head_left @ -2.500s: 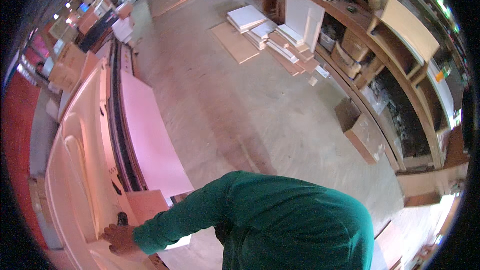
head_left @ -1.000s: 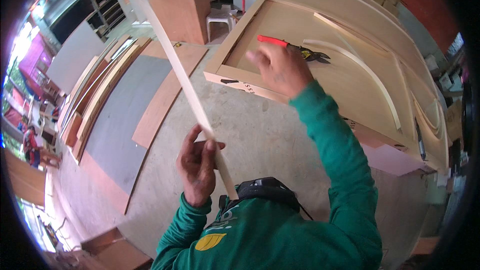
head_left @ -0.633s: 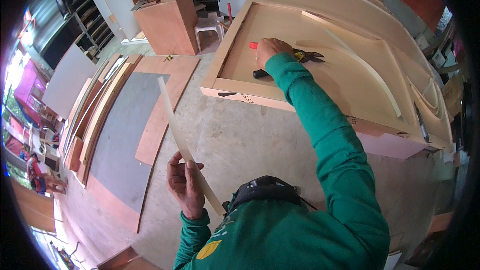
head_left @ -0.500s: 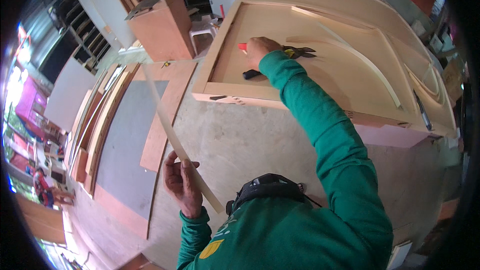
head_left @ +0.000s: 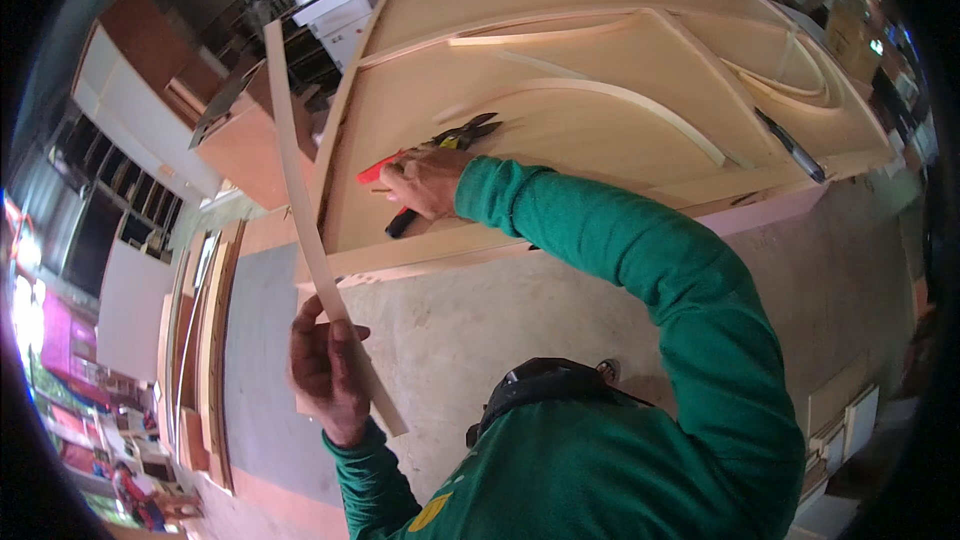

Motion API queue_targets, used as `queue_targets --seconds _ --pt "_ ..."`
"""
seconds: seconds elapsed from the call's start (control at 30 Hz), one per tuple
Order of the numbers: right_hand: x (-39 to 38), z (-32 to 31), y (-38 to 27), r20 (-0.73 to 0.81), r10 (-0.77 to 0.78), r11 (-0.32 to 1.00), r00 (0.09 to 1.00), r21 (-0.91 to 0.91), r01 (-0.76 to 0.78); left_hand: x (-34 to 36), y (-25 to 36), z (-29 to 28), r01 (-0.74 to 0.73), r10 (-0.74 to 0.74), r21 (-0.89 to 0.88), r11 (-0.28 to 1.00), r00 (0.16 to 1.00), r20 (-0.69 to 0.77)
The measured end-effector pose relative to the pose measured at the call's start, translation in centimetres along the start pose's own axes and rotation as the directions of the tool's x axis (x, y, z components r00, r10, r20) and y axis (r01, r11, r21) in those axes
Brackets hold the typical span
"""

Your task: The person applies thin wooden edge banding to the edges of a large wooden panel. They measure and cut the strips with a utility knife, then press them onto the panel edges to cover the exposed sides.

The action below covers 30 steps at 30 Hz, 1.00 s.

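Observation:
My left hand (head_left: 333,368) pinches a long, thin, pale strip (head_left: 298,175) near its lower end, between thumb and fingers. The strip stands tilted, its far end up past the panel's left edge. My right hand (head_left: 428,183) reaches across a large framed wooden panel (head_left: 590,70), its fingers curled over a pair of snips. Dark blades with yellow by the pivot (head_left: 466,132) show beyond the knuckles. A red part (head_left: 377,171) and a black handle (head_left: 402,223) stick out on either side of the fingers, which hide how they join.
A curved pale strip (head_left: 640,100) lies on the panel, and a dark slim tool (head_left: 790,145) rests near its right edge. Boards and lengths of wood (head_left: 205,360) lie on the floor at left. Cabinets (head_left: 240,135) and a white cabinet (head_left: 343,25) stand behind.
My view has turned, so the panel sits further left. The left hand's strip now stands steeper and overlaps the panel's left edge. My right hand stays at the snips, fingers curled.

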State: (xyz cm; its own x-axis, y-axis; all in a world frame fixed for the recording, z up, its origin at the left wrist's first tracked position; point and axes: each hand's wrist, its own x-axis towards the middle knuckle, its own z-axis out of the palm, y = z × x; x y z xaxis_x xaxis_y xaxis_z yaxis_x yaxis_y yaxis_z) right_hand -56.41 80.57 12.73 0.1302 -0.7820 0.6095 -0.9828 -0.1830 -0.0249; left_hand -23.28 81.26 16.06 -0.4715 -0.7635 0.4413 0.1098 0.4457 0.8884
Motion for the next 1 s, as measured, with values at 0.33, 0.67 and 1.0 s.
queue_targets --seconds 0.33,0.67,1.0 --pt "-9.4 -9.2 5.5 0.206 0.269 0.959 0.941 0.034 -0.281 6.4 2.0 6.1 -0.035 -0.003 0.199 0.979 0.982 0.188" --pt "-10.4 -14.3 6.9 0.015 0.443 0.868 0.897 0.244 -0.432 19.1 -5.5 6.3 -0.027 -0.097 0.275 0.961 0.898 0.428" --pt "-1.4 -11.5 5.9 0.223 0.588 0.452 0.778 0.707 -0.544 25.3 -10.0 4.4 -0.3 -0.146 0.493 0.817 0.718 0.68"
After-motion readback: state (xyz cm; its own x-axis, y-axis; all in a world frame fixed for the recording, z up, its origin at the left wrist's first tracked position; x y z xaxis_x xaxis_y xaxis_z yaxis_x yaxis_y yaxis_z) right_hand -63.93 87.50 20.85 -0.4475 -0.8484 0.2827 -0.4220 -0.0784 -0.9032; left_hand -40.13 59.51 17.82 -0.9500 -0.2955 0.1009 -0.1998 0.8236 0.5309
